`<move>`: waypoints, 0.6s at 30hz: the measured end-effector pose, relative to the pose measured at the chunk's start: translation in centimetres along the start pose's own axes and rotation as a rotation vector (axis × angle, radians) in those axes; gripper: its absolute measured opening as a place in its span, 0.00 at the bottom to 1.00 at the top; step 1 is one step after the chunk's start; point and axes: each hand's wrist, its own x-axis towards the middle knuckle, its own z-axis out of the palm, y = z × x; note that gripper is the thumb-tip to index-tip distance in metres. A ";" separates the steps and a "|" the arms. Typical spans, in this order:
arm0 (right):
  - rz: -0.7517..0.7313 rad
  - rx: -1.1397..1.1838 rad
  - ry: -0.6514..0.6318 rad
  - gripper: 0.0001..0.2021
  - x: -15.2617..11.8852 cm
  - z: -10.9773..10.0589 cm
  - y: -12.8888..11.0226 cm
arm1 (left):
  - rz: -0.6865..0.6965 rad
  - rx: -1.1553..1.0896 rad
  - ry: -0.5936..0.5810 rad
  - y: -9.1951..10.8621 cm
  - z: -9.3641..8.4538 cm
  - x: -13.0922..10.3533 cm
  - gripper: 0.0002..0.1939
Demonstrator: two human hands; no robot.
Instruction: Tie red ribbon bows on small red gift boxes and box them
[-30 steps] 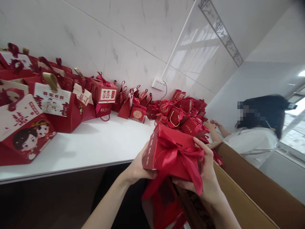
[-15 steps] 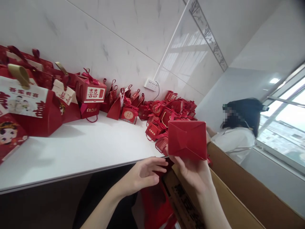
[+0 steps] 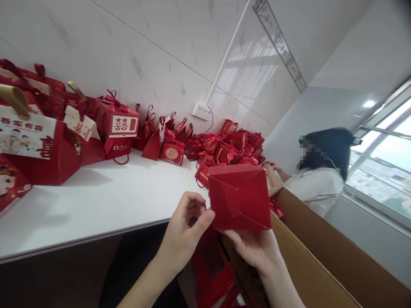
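A red paper gift box [image 3: 239, 199] is held up in front of me, its folded bottom panel facing the camera. My right hand [image 3: 257, 250] supports it from below, and the box hides most of those fingertips. Just left of the box is my left hand [image 3: 188, 226], fingers curled and thumb stretched out apart from them. The thumb tip is close to the box's left edge; whether it touches I cannot tell. Behind lies a heap of small red gift boxes [image 3: 236, 143] with ribbons and cord handles.
On the white table [image 3: 135, 192] stand larger red gift boxes [image 3: 62, 147] at left. An open cardboard carton [image 3: 302, 252] stands at right, with a red stool [image 3: 210, 273] below my hands. A co-worker [image 3: 321, 175] sits beyond the carton. A socket strip [image 3: 202, 111] is on the wall.
The gift box has come slightly left and closer in my right hand. My left hand has risen toward the box's left edge, its fingers curling more. The co-worker's hands now show by the heap.
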 end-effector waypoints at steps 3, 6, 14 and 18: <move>0.014 0.021 0.006 0.20 0.2 0.6 0.5 | 0.041 -0.027 0.050 0.4 0.2 0.0 0.13; 0.025 0.038 0.064 0.23 0.2 0.9 0.9 | 0.049 -0.046 0.052 0.8 0.2 -0.2 0.19; 0.010 0.009 0.024 0.20 0.4 0.5 1.7 | 0.018 -0.008 0.050 1.7 0.1 -0.3 0.28; 0.018 -0.005 -0.018 0.19 0.4 0.4 1.8 | 0.022 -0.006 0.038 1.8 0.1 -0.7 0.29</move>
